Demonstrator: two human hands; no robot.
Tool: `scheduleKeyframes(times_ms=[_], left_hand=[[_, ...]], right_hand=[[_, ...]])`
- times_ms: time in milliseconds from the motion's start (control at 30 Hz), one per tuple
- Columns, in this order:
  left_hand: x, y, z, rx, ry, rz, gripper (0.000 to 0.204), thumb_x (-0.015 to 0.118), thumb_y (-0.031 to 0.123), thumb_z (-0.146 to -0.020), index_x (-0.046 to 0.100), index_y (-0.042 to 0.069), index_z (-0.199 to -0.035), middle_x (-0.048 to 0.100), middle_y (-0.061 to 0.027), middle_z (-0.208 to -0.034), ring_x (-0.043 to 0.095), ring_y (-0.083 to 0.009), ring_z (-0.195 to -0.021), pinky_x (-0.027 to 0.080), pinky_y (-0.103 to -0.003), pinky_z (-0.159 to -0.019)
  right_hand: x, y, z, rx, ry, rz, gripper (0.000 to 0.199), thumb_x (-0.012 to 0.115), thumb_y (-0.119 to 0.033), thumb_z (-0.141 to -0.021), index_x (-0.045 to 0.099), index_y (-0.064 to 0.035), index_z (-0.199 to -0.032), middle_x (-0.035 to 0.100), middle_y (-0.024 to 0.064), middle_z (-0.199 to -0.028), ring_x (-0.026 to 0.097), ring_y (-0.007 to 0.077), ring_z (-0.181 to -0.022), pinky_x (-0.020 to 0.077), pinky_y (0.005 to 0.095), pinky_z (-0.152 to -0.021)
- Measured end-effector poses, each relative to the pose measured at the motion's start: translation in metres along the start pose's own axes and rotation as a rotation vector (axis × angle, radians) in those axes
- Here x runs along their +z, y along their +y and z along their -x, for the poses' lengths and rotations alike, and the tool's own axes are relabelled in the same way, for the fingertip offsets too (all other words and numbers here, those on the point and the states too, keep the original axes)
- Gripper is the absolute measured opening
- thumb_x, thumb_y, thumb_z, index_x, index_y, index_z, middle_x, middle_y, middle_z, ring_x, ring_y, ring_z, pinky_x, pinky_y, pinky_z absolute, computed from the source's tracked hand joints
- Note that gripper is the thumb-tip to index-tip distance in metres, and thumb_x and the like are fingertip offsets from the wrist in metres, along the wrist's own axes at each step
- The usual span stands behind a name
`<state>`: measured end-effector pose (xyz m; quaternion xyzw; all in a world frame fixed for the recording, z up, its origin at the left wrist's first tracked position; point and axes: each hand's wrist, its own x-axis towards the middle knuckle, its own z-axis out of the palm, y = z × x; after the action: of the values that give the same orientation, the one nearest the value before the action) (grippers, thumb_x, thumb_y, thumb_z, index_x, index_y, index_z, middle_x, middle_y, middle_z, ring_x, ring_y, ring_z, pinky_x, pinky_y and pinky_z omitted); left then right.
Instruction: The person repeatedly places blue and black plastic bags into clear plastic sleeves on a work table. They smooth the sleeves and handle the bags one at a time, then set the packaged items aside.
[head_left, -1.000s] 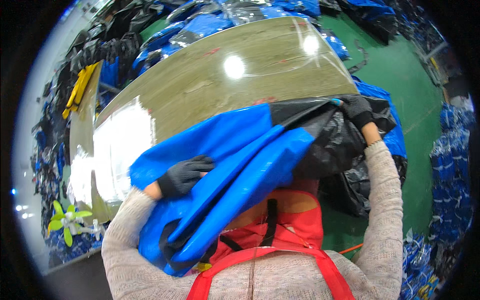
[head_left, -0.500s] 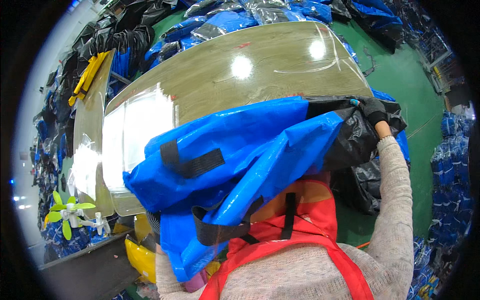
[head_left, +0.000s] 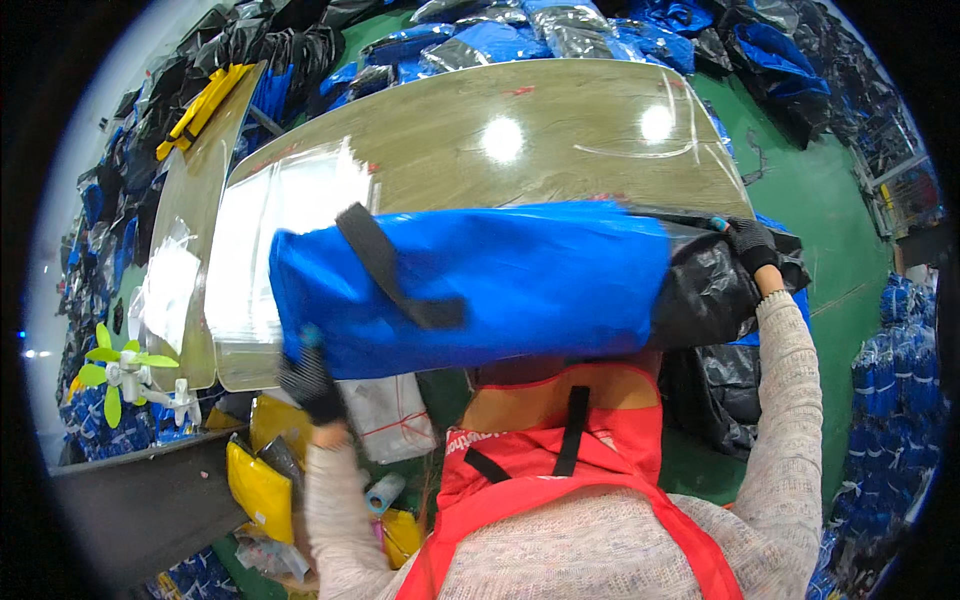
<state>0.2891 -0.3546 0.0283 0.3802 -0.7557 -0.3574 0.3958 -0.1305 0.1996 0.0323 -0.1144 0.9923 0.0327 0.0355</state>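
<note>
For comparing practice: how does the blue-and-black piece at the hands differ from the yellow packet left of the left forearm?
Size: the blue-and-black piece looks far larger than the yellow packet. Details: the piece carries a black strap; none shows on the packet. Place: the piece spans the table's near edge, right hand on its black end; the packet lies off the table, untouched. Both look glossy.
</note>
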Motion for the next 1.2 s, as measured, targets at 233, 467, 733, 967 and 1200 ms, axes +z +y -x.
scheduleKeyframes(times_ms=[233, 467, 733, 967, 1200], left_hand=[[0.033, -0.064, -0.068, 0.021, -0.33, -0.75, 0.059, 0.066, 0.049, -0.082, 0.062, -0.004, -0.107, 0.066, -0.0243, -0.089, 0.064, -0.0369, -0.085, 0.048, -0.048, -0.081], [0.16, 0.154, 0.049, 0.833, -0.618, -0.066, 0.065, 0.055, 0.042, -0.086, 0.041, 0.007, -0.138, 0.044, -0.0239, -0.135, 0.039, -0.0439, -0.124, 0.027, -0.054, -0.105], [0.26, 0.176, 0.09, 1.1, -1.033, -0.162, 0.07, 0.049, 0.057, -0.086, 0.044, 0.011, -0.138, 0.033, -0.0198, -0.148, 0.024, -0.0414, -0.138, 0.009, -0.06, -0.112], [0.319, 0.196, 0.126, 1.23, -0.969, -0.099, 0.096, 0.048, 0.076, -0.074, 0.042, 0.005, -0.138, 0.037, -0.0245, -0.142, 0.029, -0.0433, -0.135, 0.006, -0.063, -0.111], [0.322, 0.201, 0.158, 1.099, -1.055, -0.171, 0.114, 0.055, 0.082, -0.062, 0.037, 0.001, -0.14, 0.03, -0.0264, -0.146, 0.02, -0.0437, -0.139, 0.001, -0.067, -0.109]], right_hand=[[0.001, -0.027, 0.005, -0.051, 0.0, 0.047, 0.063, 0.044, -0.067, -0.086, 0.071, -0.0129, -0.106, 0.067, 0.0181, -0.105, 0.063, 0.0378, -0.099, 0.0478, 0.0458, -0.087], [-0.017, -0.046, 0.01, -0.089, -0.054, 0.002, 0.065, 0.044, -0.065, -0.088, 0.07, -0.007, -0.103, 0.066, 0.0198, -0.108, 0.062, 0.0388, -0.104, 0.0445, 0.0473, -0.093], [-0.054, -0.025, 0.062, -0.548, 0.206, 0.036, 0.055, 0.056, -0.049, -0.086, 0.054, -0.0166, -0.13, 0.051, 0.0137, -0.135, 0.043, 0.0353, -0.128, 0.0285, 0.0533, -0.107], [-0.004, -0.003, 0.08, -0.537, 0.32, -0.053, 0.058, 0.056, -0.056, -0.085, 0.054, -0.0224, -0.132, 0.046, 0.0124, -0.141, 0.033, 0.0381, -0.135, 0.0205, 0.0508, -0.114], [0.038, 0.035, 0.13, 0.372, 0.55, -2.042, 0.059, 0.063, -0.036, -0.089, 0.048, -0.0021, -0.135, 0.053, 0.0148, -0.133, 0.057, 0.0299, -0.114, 0.0488, 0.0428, -0.094]])
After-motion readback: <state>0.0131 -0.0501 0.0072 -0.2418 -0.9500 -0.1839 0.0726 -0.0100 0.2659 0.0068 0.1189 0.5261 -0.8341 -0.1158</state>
